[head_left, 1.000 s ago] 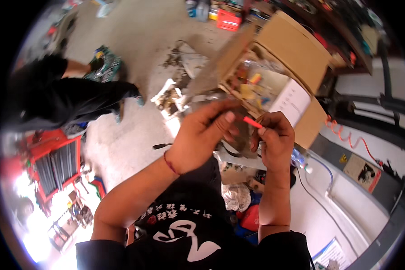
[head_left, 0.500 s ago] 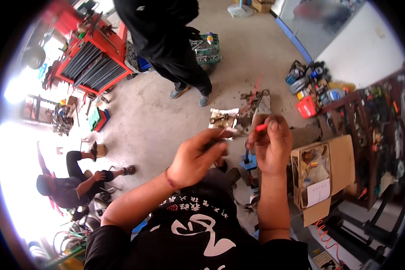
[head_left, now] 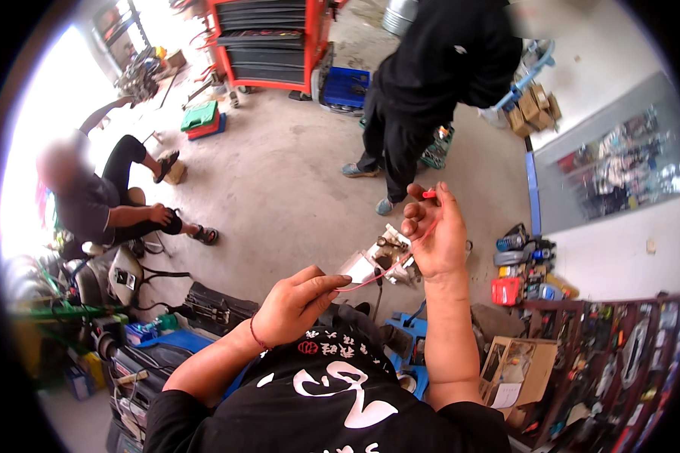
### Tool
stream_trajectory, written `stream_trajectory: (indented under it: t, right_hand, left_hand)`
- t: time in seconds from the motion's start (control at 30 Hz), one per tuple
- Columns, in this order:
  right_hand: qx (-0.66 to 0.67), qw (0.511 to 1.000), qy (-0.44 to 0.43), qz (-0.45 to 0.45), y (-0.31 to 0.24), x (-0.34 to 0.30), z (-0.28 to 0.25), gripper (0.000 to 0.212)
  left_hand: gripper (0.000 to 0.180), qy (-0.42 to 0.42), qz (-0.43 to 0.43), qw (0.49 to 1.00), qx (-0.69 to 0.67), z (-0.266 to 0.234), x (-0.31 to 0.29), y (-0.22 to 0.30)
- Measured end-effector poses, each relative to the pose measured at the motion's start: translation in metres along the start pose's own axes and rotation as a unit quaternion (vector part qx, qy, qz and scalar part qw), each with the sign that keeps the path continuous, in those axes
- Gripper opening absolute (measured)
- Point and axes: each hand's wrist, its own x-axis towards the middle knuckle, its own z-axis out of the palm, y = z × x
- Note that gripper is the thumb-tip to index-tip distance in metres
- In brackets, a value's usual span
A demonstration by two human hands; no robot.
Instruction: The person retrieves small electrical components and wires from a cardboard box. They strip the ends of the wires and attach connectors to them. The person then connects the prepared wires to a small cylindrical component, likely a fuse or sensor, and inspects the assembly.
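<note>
- Both hands are up in front of my chest with a thin red wire [head_left: 378,275] stretched between them, so from where I sit the wire hangs over the floor [head_left: 279,181] and not on any surface.
- Left hand [head_left: 298,306] is low and close to the body, fingers curled narrow and pinched on the near end of the wire, thumb on top; a red band sits on that wrist.
- Right hand [head_left: 434,234] is raised higher and further out, palm turned toward me, fingers half folded; its fingertips nip the red tip [head_left: 429,194] at the far end of the wire. I judge the wire is held at both ends to keep it taut and easy to look over.
- Behind the wire, on the floor between my hands, lies a small heap of pale metal parts [head_left: 381,260]; I cannot tell what they are.
- Right forearm stands nearly upright from the elbow, left forearm slants across from the lower left.
- Around me: a person in black [head_left: 431,83] stands just beyond the right hand, a seated person [head_left: 106,204] is toward the floor's left edge, a red tool cabinet [head_left: 272,38] is at the far edge, and an open cardboard box [head_left: 517,370] sits at my right.
</note>
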Motion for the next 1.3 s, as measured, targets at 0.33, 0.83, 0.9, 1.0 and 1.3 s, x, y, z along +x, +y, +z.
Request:
stream_trajectory:
  t: [0.33, 0.83, 0.9, 1.0, 1.3]
  right_hand:
    - [0.090, 0.948, -0.272, 0.137, 0.105, 0.012, 0.149, 0.028]
    - [-0.092, 0.967, -0.237, 0.006, 0.170, -0.024, 0.253, 0.020]
    - [-0.072, 0.968, -0.242, 0.014, 0.175, -0.026, 0.254, 0.020]
    - [-0.071, 0.965, -0.253, 0.006, 0.180, -0.027, 0.255, 0.020]
    - [-0.231, 0.921, -0.309, -0.051, 0.189, -0.027, 0.265, 0.022]
  left_hand:
    - [0.022, 0.039, -0.035, 0.998, -0.020, -0.138, -0.085, -0.043]
    - [0.016, 0.305, -0.087, 0.925, -0.207, -0.205, -0.082, -0.003]
    - [0.016, 0.324, -0.083, 0.922, -0.194, -0.207, -0.081, -0.004]
    - [0.015, 0.353, -0.073, 0.916, -0.178, -0.208, -0.076, -0.007]
    - [0.016, 0.357, 0.008, 0.933, -0.048, -0.213, -0.064, -0.020]
